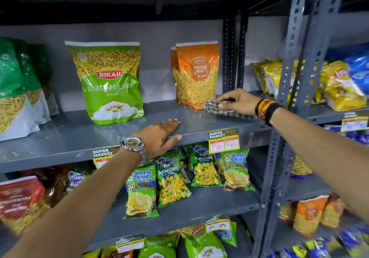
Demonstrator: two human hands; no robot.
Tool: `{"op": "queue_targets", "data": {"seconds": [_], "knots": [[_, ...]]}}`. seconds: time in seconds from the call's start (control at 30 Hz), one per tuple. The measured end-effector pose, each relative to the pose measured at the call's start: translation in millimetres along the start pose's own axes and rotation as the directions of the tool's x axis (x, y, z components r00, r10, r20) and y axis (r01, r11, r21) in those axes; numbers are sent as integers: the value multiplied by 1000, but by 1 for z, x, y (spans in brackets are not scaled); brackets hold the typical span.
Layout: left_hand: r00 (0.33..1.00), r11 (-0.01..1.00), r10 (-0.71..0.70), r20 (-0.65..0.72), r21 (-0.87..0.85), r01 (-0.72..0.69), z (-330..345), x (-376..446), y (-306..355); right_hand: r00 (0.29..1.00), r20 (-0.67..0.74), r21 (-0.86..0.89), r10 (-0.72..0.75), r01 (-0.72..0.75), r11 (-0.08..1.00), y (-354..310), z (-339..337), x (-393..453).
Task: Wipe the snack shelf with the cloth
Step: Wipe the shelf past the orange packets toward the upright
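Landmark: orange bag (pixel 196 76), standing upright toward the right end of the grey shelf (pixel 69 136).

Far left of it: dark green bags (pixel 18 86) leaning at the shelf's left end. Out of reach of the wipe for now, low risk.

Left of it: big light-green bag (pixel 111 82), upright, free-standing. A long sweep toward it would tip it or shove it back.

Left and forward of it: left hand (pixel 159 136) lies flat on the shelf's front lip, grip open, holding nothing, only bracing. Leaning hard there could shake the rack and the loose bags.

At its right foot: cloth (pixel 223 109) bunched on the shelf, touching or nearly touching the bag's lower corner. Right hand (pixel 237 100) presses on it, grip closed around the cloth.

Main risk: the cloth catches that corner and the orange bag topples or slides, since a second one stands just behind it.

Below it: price tag (pixel 224 140) on the front lip. A stroke over the edge could peel it off.
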State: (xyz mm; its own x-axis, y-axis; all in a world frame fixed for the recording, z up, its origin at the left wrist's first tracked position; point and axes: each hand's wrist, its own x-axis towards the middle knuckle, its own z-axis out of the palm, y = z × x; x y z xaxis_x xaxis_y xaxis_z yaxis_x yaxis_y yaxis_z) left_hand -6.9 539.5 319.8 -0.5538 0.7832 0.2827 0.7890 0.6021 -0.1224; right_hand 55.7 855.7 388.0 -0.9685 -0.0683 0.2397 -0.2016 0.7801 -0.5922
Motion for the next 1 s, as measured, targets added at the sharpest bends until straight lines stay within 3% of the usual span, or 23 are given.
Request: {"op": "queue_targets", "data": {"seconds": [0.07, 0.17, 0.3, 0.37, 0.5, 0.63, 0.87, 1.0], "knots": [[1000, 1000, -9, 4, 3, 9, -1, 0, 1, 998, -27, -32, 51, -51, 998, 12, 8, 12], [999, 999, -26, 23, 23, 25, -2, 1, 1, 999, -35, -77, 7, -10, 997, 17, 29, 10], [999, 1000, -26, 39, 1, 26, -2, 0, 1, 980, 182, -78, -87, 102, 992, -6, 24, -33], [999, 999, -44, 24, -7, 44, -3, 2, 4, 971, 221, -71, -95, 114, 991, -7, 6, -45], [999, 999, -36, 10, -3, 36, -3, 25, 30, 998, -50, -41, -24, 22, 999, 19, -35, -5], [997, 998, 62, 36, 0, -62, 6, 68, 67, 949, -295, -8, 114, -121, 993, 58, -41, 60], [993, 993, 114, 36, -32, -113, 13, 88, 77, 902, -396, 9, 174, -186, 983, 110, -17, 122], [993, 993, 117, 20, -30, -116, 17, 91, 75, 902, -361, -24, 237, -263, 964, 132, -30, 159]]}}
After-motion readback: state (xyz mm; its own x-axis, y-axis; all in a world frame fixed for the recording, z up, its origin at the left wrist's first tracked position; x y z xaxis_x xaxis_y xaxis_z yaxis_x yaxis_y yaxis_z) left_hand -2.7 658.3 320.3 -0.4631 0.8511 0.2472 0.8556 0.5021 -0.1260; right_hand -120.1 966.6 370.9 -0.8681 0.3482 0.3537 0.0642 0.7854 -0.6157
